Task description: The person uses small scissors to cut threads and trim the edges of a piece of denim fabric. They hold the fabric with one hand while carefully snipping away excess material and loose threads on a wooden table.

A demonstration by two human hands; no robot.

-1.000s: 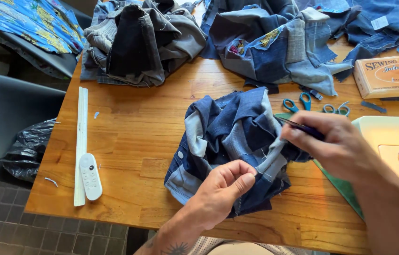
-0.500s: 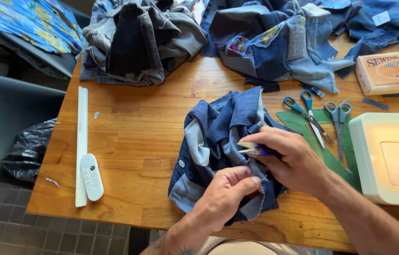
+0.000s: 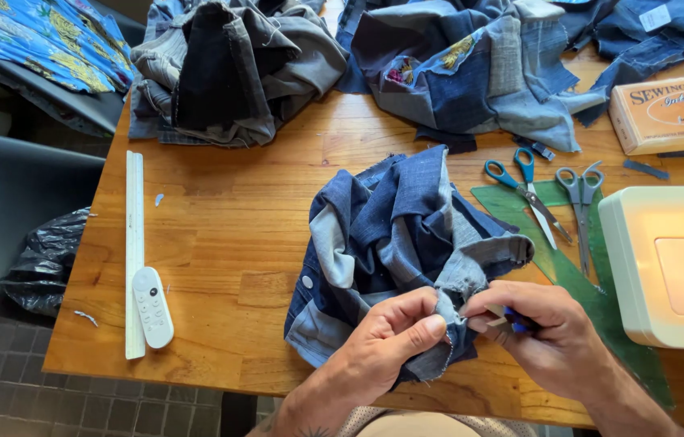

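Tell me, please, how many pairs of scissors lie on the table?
2. The blue-handled scissors lie right of the denim patchwork piece; the grey-handled scissors lie beside them, next to the sewing machine. Others may be hidden under the fabric piles.

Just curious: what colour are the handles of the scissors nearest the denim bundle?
Bright blue handles on the small scissors, clearest in the head view.

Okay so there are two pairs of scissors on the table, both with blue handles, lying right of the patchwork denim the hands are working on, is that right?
Not quite. Only one pair of scissors has blue handles; the other pair has grey handles. The head view shows both lying right of the patchwork denim, which the left hand and right hand pinch.
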